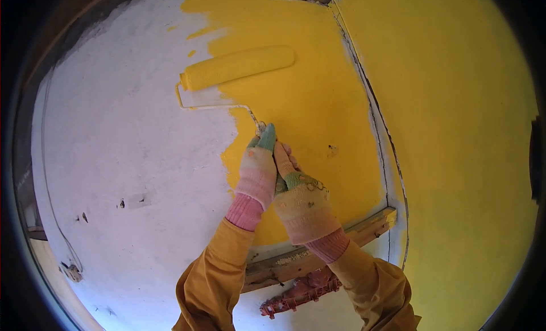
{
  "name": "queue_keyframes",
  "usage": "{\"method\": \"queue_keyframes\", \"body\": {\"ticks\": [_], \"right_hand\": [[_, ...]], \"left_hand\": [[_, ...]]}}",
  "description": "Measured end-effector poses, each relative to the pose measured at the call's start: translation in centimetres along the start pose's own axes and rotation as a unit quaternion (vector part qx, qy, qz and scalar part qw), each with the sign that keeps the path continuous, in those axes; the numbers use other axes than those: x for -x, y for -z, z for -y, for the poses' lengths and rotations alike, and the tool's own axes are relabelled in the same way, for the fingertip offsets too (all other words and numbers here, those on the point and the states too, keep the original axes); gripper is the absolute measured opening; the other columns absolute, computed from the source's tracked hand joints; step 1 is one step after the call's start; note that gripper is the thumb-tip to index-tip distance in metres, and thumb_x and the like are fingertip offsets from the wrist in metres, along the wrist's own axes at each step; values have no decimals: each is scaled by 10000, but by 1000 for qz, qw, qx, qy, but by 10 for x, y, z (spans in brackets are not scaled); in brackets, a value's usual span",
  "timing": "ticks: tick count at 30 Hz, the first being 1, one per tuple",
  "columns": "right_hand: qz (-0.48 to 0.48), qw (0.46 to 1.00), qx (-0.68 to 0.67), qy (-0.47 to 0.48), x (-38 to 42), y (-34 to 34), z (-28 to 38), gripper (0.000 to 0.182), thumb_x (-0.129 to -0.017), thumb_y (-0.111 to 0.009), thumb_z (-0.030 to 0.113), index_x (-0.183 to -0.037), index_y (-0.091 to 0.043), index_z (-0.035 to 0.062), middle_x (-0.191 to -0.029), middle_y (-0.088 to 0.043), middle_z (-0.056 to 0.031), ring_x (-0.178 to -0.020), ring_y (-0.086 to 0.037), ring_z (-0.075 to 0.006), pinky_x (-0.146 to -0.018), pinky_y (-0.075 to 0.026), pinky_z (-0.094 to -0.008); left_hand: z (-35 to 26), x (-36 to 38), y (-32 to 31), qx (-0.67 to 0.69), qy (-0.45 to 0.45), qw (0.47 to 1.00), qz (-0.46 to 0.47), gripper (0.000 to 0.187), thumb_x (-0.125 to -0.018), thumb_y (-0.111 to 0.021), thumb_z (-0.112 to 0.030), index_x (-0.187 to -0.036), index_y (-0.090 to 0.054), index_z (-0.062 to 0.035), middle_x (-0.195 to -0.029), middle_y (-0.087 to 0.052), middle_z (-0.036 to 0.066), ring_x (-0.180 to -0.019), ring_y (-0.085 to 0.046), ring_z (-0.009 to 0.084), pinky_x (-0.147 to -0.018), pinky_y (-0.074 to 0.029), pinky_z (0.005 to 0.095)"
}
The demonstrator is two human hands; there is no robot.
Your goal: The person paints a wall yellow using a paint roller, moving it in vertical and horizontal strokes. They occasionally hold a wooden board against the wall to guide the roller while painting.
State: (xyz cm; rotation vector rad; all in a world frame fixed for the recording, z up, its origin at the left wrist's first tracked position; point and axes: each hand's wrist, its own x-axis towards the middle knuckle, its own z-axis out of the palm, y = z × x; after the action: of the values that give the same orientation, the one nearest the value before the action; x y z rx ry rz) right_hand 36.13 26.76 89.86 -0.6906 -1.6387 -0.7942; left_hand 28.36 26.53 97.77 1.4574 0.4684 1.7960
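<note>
A paint roller (239, 67) coated in yellow lies against the wall, tilted slightly up to the right. Its bent wire frame runs down to a handle mostly hidden in my hands. My left hand (259, 163), in a pink and green glove, is closed round the top of the handle. Just to its right and a little lower, my right hand (300, 188), in a worn glove with bare fingertips showing, is closed on the handle too. Yellow paint (307, 103) covers the wall around the roller, with a ragged edge against the white part (148, 149).
A wooden ledge (364, 229) crosses the wall below my hands, with a red rack-like object (301, 294) under it. A cracked corner line separates the yellow wall (466, 160) on the right. A cable hangs at the far left, and a wooden frame piece is at the top.
</note>
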Motion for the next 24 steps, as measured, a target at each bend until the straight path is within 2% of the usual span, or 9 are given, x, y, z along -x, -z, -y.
{"method": "queue_keyframes", "body": {"ticks": [1,3,9,13,15,16,18,24], "right_hand": [[-1,1000,0,2,0,-8,-4,685,-747,-567,153,-1320,-248,-41,-1129,-517,-192,-767,-584,-258,-638,-474,-300],[97,995,2,30,-4,-27,-15,607,-758,-526,112,-1312,-305,2,-1156,-513,-168,-773,-591,-232,-601,-477,-302],[-29,999,-8,33,19,-10,-8,524,-750,-494,96,-1241,-383,-48,-1122,-521,-189,-699,-593,-248,-577,-474,-300],[30,999,29,22,-9,-4,-11,594,-751,-517,100,-1289,-306,-40,-1087,-537,-180,-720,-591,-253,-574,-478,-313],[-57,994,-91,29,-24,0,-14,606,-759,-513,101,-1296,-276,-48,-1087,-538,-179,-714,-591,-270,-585,-480,-316],[-55,994,-93,28,-22,4,-10,606,-759,-513,101,-1296,-276,-48,-1087,-538,-179,-714,-591,-270,-585,-480,-316],[70,995,-27,-61,-14,13,1,492,-745,-492,98,-1207,-412,-46,-1224,-458,-166,-794,-593,-237,-610,-483,-289],[-9,1000,-18,-9,26,24,5,508,-774,-504,108,-1253,-375,-1,-1054,-533,-156,-699,-578,-242,-559,-466,-297]], "left_hand": [[-1,-4,1,0,-2,1000,0,263,-881,-480,-326,-784,-437,-85,-617,-479,44,-499,-480,188,-461,-432,324],[-5,-16,1,35,18,999,-16,275,-876,-486,-333,-774,-442,-82,-613,-479,47,-495,-478,182,-459,-434,311],[21,10,6,-11,19,998,-55,272,-870,-486,-331,-770,-445,-81,-589,-469,58,-471,-473,197,-447,-435,324],[3,-8,-1,9,12,999,-43,272,-869,-487,-331,-772,-446,-81,-584,-468,58,-469,-475,202,-440,-434,327],[-10,-19,-4,20,20,999,-38,280,-868,-492,-338,-767,-449,-81,-594,-474,59,-467,-476,201,-440,-438,329],[-7,-16,-3,20,22,999,-40,280,-868,-492,-338,-767,-449,-81,-594,-474,59,-467,-476,201,-440,-438,329],[4,-5,-1,8,14,998,-60,286,-871,-489,-331,-752,-451,-75,-599,-479,64,-462,-480,205,-438,-442,331],[16,21,-2,11,29,999,9,273,-877,-494,-296,-763,-465,-49,-620,-511,79,-505,-529,224,-495,-483,336]]}}
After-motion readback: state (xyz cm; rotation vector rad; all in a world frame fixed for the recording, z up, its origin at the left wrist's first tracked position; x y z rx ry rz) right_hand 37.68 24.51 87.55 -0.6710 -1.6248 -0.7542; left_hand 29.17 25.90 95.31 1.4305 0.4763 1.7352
